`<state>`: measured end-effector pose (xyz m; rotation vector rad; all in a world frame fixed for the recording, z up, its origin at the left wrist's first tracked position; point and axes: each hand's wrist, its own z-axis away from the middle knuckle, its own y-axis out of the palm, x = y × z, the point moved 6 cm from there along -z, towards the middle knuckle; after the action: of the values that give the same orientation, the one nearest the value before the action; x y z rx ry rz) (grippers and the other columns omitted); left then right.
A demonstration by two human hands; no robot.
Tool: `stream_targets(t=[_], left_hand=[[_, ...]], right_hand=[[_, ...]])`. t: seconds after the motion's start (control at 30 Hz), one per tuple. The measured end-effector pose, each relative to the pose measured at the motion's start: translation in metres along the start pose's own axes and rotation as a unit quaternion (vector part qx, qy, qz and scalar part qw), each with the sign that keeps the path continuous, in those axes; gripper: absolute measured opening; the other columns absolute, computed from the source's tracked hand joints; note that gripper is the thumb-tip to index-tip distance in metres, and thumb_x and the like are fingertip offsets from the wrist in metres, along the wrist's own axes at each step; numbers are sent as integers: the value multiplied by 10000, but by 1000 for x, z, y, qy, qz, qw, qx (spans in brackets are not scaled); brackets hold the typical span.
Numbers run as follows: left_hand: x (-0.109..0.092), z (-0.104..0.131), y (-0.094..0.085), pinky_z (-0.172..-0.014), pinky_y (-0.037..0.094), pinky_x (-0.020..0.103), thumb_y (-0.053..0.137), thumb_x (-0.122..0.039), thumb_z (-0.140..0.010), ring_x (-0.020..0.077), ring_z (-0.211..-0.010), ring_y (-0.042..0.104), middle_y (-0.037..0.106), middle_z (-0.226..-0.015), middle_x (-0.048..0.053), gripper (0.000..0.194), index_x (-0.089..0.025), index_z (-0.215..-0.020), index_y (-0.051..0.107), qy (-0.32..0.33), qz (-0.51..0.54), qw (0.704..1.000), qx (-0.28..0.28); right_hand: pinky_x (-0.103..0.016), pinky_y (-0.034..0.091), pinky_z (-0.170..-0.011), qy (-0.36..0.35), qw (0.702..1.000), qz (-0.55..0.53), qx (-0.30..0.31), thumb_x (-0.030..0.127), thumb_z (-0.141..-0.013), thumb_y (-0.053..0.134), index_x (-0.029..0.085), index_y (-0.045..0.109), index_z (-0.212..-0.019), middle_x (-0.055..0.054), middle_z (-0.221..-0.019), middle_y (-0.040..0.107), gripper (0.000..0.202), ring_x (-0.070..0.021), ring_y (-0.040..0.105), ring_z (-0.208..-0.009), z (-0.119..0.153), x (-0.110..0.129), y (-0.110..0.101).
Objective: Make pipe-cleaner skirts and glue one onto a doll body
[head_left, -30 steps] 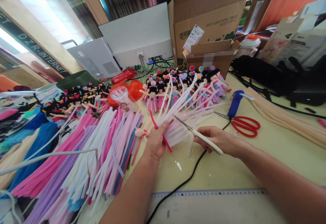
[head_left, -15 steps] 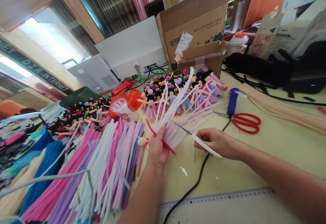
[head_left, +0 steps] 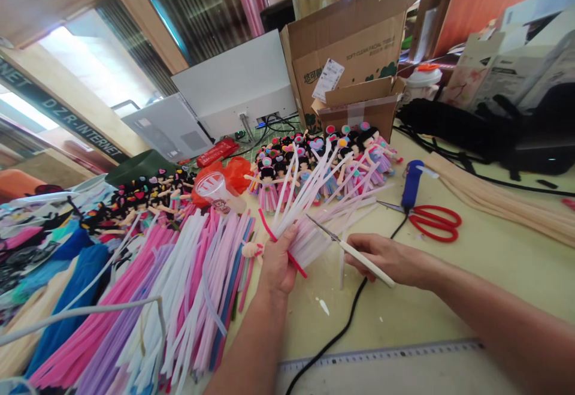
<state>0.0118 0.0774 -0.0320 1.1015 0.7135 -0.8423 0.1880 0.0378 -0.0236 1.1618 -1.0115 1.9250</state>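
Note:
My left hand (head_left: 279,260) is closed around a fanned bundle of white and pale pink pipe cleaners (head_left: 309,194), with a red pipe cleaner (head_left: 296,264) crossing it. A small pale doll body (head_left: 251,250) pokes out on the left side of that hand. In my right hand (head_left: 381,256) are white-handled scissors (head_left: 366,262); their thin metal tip points up and left, close to the bundle's right side. The right fingers are wrapped around the handle and partly hidden by it. Finished-looking dolls (head_left: 269,194) with black hair stand in a crowd behind the bundle.
Rows of pink, white and purple pipe cleaners (head_left: 148,299) lie on the left. Red-handled scissors (head_left: 435,222) and a blue glue gun (head_left: 411,184) rest to the right, its black cord (head_left: 341,332) running across the table. A plastic cup (head_left: 218,190), ruler (head_left: 386,352) and cardboard box (head_left: 354,53) surround the work.
The upper tips of the white pipe cleaners sit lower and are more spread. Both hands keep their hold, with the scissors shifted only slightly; the whole view has moved a little.

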Motion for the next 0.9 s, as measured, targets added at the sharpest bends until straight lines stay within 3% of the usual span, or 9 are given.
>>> stream_targets(t=[0.17, 0.4, 0.9], left_hand=[[1, 0, 1, -833, 550, 351, 796, -194, -573, 232, -901, 688, 748, -923, 55, 385, -155, -943, 699, 0, 3, 1000, 8], [2, 0, 4, -773, 564, 317, 798, -181, -571, 206, -827, 692, 753, -880, 51, 341, -137, -896, 708, 1, 4, 1000, 18], [2, 2, 3, -822, 554, 358, 803, -210, -562, 237, -867, 694, 750, -880, 57, 359, -144, -899, 697, -6, -17, 1000, 8]], right_hand=[[-254, 366, -545, -7, 999, 38, -2, 393, -790, 511, 198, 469, -695, 23, -616, 484, 222, -120, 446, -579, 4, 7, -2], [-249, 374, -529, -1, 1000, 7, 11, 424, -790, 513, 195, 472, -704, 31, -620, 472, 248, -115, 452, -568, 2, 3, 2], [-237, 361, -504, 4, 999, -41, 3, 455, -771, 566, 195, 485, -692, 49, -568, 460, 283, -96, 434, -515, -2, -6, 3]])
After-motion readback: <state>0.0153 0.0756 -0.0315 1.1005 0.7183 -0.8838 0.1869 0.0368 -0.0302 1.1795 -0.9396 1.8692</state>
